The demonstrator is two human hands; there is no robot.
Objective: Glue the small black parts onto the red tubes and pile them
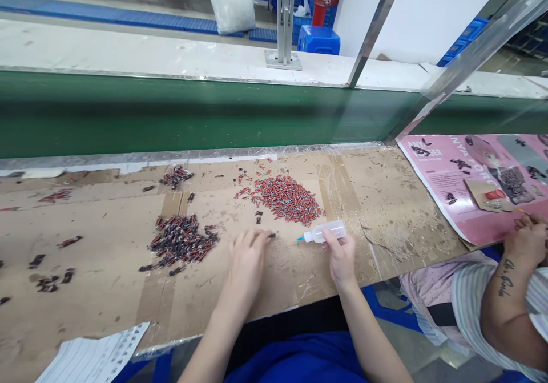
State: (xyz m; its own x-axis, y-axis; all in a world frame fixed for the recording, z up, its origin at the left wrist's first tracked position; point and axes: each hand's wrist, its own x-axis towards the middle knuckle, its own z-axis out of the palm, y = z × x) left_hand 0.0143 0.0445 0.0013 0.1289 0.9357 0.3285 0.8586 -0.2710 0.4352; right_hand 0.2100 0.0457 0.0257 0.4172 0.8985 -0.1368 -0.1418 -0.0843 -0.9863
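Note:
My right hand (341, 254) is closed round a translucent squeeze bottle (327, 232), tilted nearly flat, its blue needle tip pointing left. Opposite it, my left hand (248, 252) pinches a small dark part (272, 236) between thumb and forefinger; its exact kind is too small to make out. A gap separates the needle tip from that part. Just beyond both hands lies a heap of small red and silver pieces (289, 197). To the left of my left hand is a pile of black and red parts (182, 240), and a few dark pieces (258, 217) lie between the two heaps.
Cardboard covers the bench (240, 303), with small clusters (47, 283) at left and a lined paper sheet (96, 354) at the front. A green belt (171, 115) runs behind. At right, a co-worker's hand (526, 240) is by a pink poster (462, 200); a metal post (372, 29) rises beyond.

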